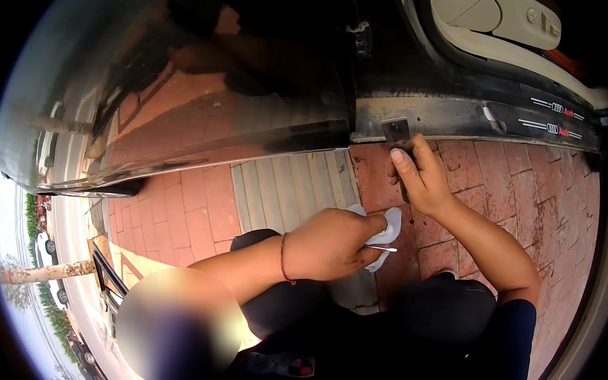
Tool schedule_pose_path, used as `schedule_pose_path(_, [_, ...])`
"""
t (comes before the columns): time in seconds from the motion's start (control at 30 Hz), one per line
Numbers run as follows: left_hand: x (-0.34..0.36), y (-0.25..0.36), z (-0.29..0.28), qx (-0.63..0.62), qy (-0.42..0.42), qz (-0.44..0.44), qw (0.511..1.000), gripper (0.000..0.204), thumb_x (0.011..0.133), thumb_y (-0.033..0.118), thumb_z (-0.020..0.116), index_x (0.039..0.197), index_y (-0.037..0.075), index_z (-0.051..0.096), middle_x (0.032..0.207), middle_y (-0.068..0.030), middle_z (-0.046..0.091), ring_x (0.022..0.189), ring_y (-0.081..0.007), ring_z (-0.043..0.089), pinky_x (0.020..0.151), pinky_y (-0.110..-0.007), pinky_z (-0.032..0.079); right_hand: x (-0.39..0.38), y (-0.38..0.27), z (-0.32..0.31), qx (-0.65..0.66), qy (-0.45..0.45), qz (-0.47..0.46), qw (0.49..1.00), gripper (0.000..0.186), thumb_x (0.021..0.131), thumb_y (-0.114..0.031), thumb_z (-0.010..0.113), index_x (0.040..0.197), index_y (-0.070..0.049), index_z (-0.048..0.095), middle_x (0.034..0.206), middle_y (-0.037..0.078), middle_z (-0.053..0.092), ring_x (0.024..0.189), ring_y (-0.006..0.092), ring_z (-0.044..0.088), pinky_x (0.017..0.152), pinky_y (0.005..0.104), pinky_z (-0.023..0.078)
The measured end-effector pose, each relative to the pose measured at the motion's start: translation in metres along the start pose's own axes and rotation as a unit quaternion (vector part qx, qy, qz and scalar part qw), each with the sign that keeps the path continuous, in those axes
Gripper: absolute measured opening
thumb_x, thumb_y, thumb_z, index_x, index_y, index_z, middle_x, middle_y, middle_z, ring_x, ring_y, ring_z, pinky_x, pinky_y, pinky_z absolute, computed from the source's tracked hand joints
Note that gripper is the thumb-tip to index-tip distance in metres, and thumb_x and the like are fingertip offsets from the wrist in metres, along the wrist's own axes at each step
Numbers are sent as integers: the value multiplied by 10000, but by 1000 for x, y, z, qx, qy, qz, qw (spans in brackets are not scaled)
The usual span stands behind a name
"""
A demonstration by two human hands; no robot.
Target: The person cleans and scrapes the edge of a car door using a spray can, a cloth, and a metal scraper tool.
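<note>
- flat tool (396, 131)'s clasped in the right grip (424, 184), just by the sill (437, 111), prob for control
- cloth (390, 227) + stick (387, 249) are bunched in the left grip (334, 243), nearside of sill, prob for handiness

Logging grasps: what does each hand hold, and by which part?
Left hand: white wad by its middle, thin stick by one end. Right hand: flat dark tool, lower part.

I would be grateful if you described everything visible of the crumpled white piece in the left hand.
The white piece looks soft and thin, like tissue or cloth; I cannot tell which. It is crumpled and gripped in the left hand, which hides much of it, so it shows in separate parts. A thin white stick shows against its lower part. It is held over reddish paving.
</note>
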State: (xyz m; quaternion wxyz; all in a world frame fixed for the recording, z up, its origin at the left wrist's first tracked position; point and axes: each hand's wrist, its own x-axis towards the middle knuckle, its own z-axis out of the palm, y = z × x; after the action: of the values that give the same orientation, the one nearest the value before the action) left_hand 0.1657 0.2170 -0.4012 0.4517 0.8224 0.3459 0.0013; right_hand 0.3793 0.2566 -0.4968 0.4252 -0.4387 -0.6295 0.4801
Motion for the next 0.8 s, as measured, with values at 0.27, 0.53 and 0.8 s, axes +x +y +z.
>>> schedule_pose_path(0.27, [-31,-10,-5,-19,-26,-41,999,208,872,162,691,1013,42,598,814,-195,665,777,-417,656,678,-461,516,6,44,57,59,56,9,997,379,1061,-387,526,1172,-25,535,867,78,628,748,139,612,698,303,506])
schedule_pose_path(0.53, [-37,-18,-6,-24,-9,-30,999,218,888,184,672,1040,45,599,791,-194,659,777,-420,658,680,-484,524,17,34,61,90,-1,-59,994,297,1062,-326,543,1080,-29,538,715,30,594,621,94,575,580,259,476])
schedule_pose_path(0.8, [-26,-14,-11,-33,-30,-34,998,237,857,174,726,1013,46,602,797,-186,660,762,-413,659,652,-462,522,35,13,58,57,30,-56,996,304,1049,-319,561,1042,-15,552,714,84,628,606,186,623,569,318,488])
